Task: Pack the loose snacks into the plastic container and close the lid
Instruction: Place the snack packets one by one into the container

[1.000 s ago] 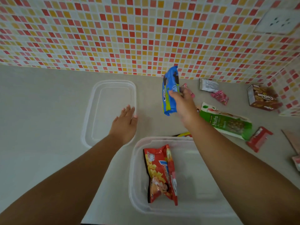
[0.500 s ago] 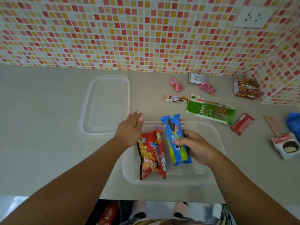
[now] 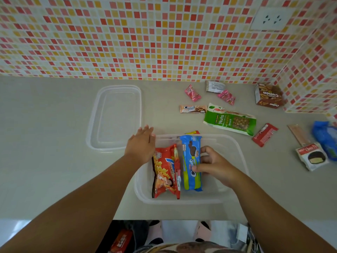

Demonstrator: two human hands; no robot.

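The clear plastic container [image 3: 237,152] stands on the counter in front of me. Inside it lie a red potato snack bag [image 3: 165,172] on the left and a blue cookie pack [image 3: 191,161] beside it. My right hand [image 3: 215,166] holds the blue pack inside the container, thumb on top and fingers curled round its right side. My left hand [image 3: 141,145] rests flat, fingers straight, on the container's left rim. The clear lid [image 3: 114,117] lies to the upper left. Loose snacks lie behind: a green nuts bag [image 3: 229,120], a Cream-O bar [image 3: 193,109], two pink candies [image 3: 192,93].
A brown Collon box [image 3: 268,96] stands by the tiled corner wall. A red wafer pack [image 3: 264,135], a white packet [image 3: 215,86], a chocolate pie pack [image 3: 311,157] and a blue bag [image 3: 326,137] lie at the right. A yellow-red packet [image 3: 192,132] peeks behind the container.
My right hand carried the blue cookie pack from above the counter down into the container beside the red bag. My left hand slid from the lid's corner to the container's rim.
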